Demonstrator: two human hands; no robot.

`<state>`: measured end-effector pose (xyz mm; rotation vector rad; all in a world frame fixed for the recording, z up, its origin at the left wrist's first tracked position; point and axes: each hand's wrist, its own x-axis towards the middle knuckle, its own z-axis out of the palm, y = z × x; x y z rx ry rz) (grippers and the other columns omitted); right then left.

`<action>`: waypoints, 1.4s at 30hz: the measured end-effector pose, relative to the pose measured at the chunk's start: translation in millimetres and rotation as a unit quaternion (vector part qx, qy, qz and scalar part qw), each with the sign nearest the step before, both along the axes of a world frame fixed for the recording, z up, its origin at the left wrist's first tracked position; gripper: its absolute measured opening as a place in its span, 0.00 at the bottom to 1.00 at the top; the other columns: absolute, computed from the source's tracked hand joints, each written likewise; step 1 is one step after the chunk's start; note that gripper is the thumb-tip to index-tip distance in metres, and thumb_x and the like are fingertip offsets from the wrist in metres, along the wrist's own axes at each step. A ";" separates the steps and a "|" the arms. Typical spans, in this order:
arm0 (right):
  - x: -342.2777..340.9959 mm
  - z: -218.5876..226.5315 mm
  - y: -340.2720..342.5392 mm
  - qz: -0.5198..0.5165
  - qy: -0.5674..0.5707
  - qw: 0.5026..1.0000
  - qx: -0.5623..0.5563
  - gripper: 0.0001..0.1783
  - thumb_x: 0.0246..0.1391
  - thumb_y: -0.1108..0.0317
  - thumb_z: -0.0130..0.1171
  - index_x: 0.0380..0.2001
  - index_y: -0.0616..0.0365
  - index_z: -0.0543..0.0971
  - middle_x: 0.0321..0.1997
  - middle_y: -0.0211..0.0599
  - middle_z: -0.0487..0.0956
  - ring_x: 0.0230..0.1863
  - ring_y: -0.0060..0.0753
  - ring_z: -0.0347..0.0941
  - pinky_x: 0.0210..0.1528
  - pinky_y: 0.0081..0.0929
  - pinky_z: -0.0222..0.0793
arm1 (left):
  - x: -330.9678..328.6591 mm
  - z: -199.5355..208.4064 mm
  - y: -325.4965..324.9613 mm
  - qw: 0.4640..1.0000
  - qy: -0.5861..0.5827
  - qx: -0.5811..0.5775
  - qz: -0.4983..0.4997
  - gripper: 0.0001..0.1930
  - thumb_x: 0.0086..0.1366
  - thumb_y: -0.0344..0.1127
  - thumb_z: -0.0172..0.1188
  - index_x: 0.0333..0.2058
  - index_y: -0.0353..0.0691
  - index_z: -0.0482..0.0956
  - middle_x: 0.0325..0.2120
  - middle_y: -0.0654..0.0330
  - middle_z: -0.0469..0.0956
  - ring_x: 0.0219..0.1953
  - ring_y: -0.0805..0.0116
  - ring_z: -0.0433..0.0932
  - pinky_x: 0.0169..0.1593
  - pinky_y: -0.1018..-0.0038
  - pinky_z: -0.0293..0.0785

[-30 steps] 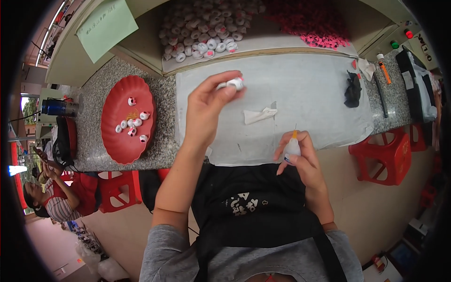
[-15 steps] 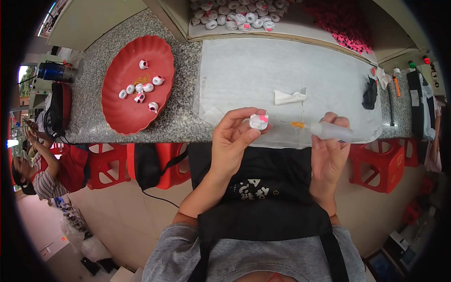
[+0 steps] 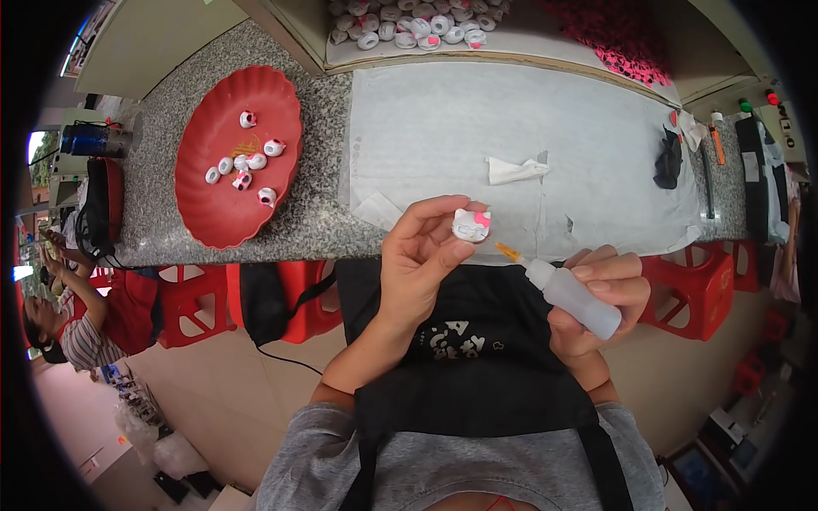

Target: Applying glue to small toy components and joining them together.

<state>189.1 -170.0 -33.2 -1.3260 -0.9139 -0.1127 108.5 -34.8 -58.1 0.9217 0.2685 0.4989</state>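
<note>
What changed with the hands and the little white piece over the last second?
The left hand brought the small white cat-face piece back from over the table to the chest. The right hand turned the squeeze bottle so its orange tip points at the piece. Both grips stayed; the red tray and folded tissue look undisturbed.
</note>
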 end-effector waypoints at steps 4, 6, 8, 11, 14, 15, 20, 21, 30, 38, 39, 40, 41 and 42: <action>0.8 -0.2 -0.1 0.006 -0.007 1.000 0.002 0.21 0.33 0.62 0.63 0.28 0.54 0.63 0.28 0.33 0.64 0.21 0.21 0.60 0.22 0.16 0.60 | 0.3 -0.8 -0.6 1.000 0.000 0.005 -0.004 0.20 0.48 0.27 0.56 0.41 0.33 0.63 0.37 0.51 0.68 0.36 0.66 0.71 0.42 0.71 0.66; 0.8 -0.5 0.2 0.011 -0.005 1.000 0.005 0.22 0.33 0.62 0.64 0.28 0.54 0.63 0.28 0.33 0.64 0.21 0.22 0.60 0.22 0.16 0.60 | 0.1 -0.5 -0.7 1.000 0.001 0.003 -0.004 0.20 0.48 0.27 0.56 0.41 0.33 0.63 0.37 0.51 0.68 0.36 0.66 0.71 0.42 0.72 0.66; 0.5 0.0 0.7 0.011 -0.004 1.000 0.002 0.22 0.33 0.62 0.64 0.28 0.54 0.63 0.27 0.33 0.64 0.21 0.22 0.60 0.22 0.16 0.60 | -0.3 -0.8 -0.8 1.000 0.001 0.001 -0.005 0.20 0.48 0.27 0.56 0.41 0.33 0.63 0.37 0.51 0.68 0.36 0.66 0.71 0.42 0.72 0.66; 0.0 0.2 1.4 0.014 -0.002 1.000 -0.002 0.22 0.33 0.62 0.64 0.28 0.54 0.63 0.27 0.33 0.64 0.21 0.22 0.60 0.22 0.16 0.60 | -0.7 -1.1 -1.1 1.000 -0.006 -0.002 -0.006 0.20 0.48 0.27 0.56 0.41 0.33 0.63 0.37 0.51 0.68 0.36 0.66 0.71 0.42 0.72 0.66; -0.5 0.4 1.5 0.017 0.003 1.000 -0.002 0.21 0.33 0.63 0.64 0.28 0.54 0.63 0.27 0.33 0.64 0.21 0.22 0.61 0.22 0.17 0.60 | -0.6 -0.8 -1.2 1.000 -0.006 -0.006 -0.005 0.20 0.48 0.27 0.56 0.41 0.33 0.63 0.37 0.51 0.68 0.36 0.66 0.70 0.42 0.72 0.66; -0.6 0.1 1.6 0.017 0.006 1.000 0.000 0.21 0.33 0.63 0.64 0.28 0.54 0.63 0.27 0.33 0.64 0.21 0.22 0.61 0.22 0.17 0.60 | -0.6 -1.4 -1.0 1.000 -0.007 -0.005 -0.005 0.20 0.48 0.27 0.56 0.41 0.33 0.63 0.37 0.51 0.68 0.36 0.66 0.70 0.42 0.72 0.65; -1.3 -0.1 1.6 0.028 0.011 1.000 0.000 0.22 0.32 0.64 0.64 0.28 0.54 0.63 0.27 0.33 0.64 0.21 0.22 0.60 0.23 0.17 0.61 | -1.2 -2.0 -0.7 1.000 -0.006 -0.009 -0.010 0.20 0.48 0.26 0.55 0.41 0.32 0.63 0.37 0.51 0.68 0.37 0.66 0.70 0.42 0.72 0.66; -1.0 0.4 1.7 0.030 0.008 1.000 -0.002 0.22 0.32 0.65 0.64 0.28 0.54 0.63 0.27 0.33 0.64 0.21 0.22 0.60 0.23 0.17 0.61 | -0.8 -2.5 -0.7 1.000 -0.007 -0.007 -0.005 0.20 0.48 0.26 0.55 0.41 0.33 0.63 0.37 0.51 0.68 0.37 0.65 0.70 0.42 0.72 0.66; 1.3 1.3 0.6 0.046 -0.001 0.999 -0.003 0.20 0.32 0.67 0.64 0.27 0.55 0.62 0.27 0.34 0.64 0.21 0.21 0.59 0.21 0.16 0.60 | -1.4 -4.2 0.2 1.000 -0.003 0.001 -0.003 0.19 0.48 0.26 0.55 0.40 0.33 0.63 0.37 0.50 0.68 0.39 0.66 0.69 0.43 0.69 0.67; 0.9 1.4 -0.9 0.018 -0.035 0.999 -0.012 0.21 0.32 0.66 0.64 0.27 0.55 0.62 0.28 0.34 0.65 0.21 0.22 0.59 0.20 0.16 0.60 | -2.9 -3.7 0.0 1.000 -0.004 -0.006 -0.001 0.19 0.48 0.26 0.55 0.40 0.33 0.64 0.37 0.51 0.68 0.39 0.67 0.69 0.43 0.68 0.67; 1.1 0.7 -0.9 0.016 -0.039 0.999 -0.014 0.21 0.32 0.66 0.64 0.27 0.54 0.61 0.28 0.34 0.65 0.21 0.22 0.59 0.20 0.16 0.60 | -2.4 -3.9 0.0 1.000 -0.005 -0.006 -0.006 0.19 0.48 0.27 0.55 0.40 0.33 0.64 0.37 0.51 0.68 0.39 0.67 0.69 0.43 0.68 0.67; 1.1 0.2 -0.6 0.016 -0.039 0.999 -0.015 0.21 0.32 0.66 0.64 0.27 0.54 0.61 0.28 0.34 0.65 0.21 0.22 0.59 0.20 0.16 0.60 | -2.1 -4.1 -0.1 1.000 -0.007 -0.007 -0.010 0.19 0.48 0.27 0.55 0.40 0.33 0.64 0.37 0.51 0.68 0.39 0.67 0.69 0.43 0.69 0.67; 0.8 -0.2 -0.1 0.017 -0.033 0.999 -0.007 0.21 0.32 0.66 0.64 0.27 0.54 0.61 0.28 0.33 0.65 0.21 0.22 0.59 0.20 0.16 0.60 | -1.8 -4.1 -0.1 1.000 -0.006 -0.007 -0.010 0.19 0.48 0.27 0.55 0.40 0.33 0.64 0.37 0.51 0.68 0.39 0.67 0.69 0.43 0.69 0.67; 0.7 -0.5 0.1 0.018 -0.028 0.999 0.001 0.21 0.32 0.66 0.64 0.27 0.54 0.61 0.28 0.33 0.65 0.22 0.22 0.59 0.20 0.16 0.60 | -1.2 -4.1 -0.2 1.000 -0.005 -0.006 -0.010 0.19 0.48 0.27 0.56 0.40 0.33 0.64 0.37 0.51 0.68 0.39 0.66 0.69 0.43 0.69 0.67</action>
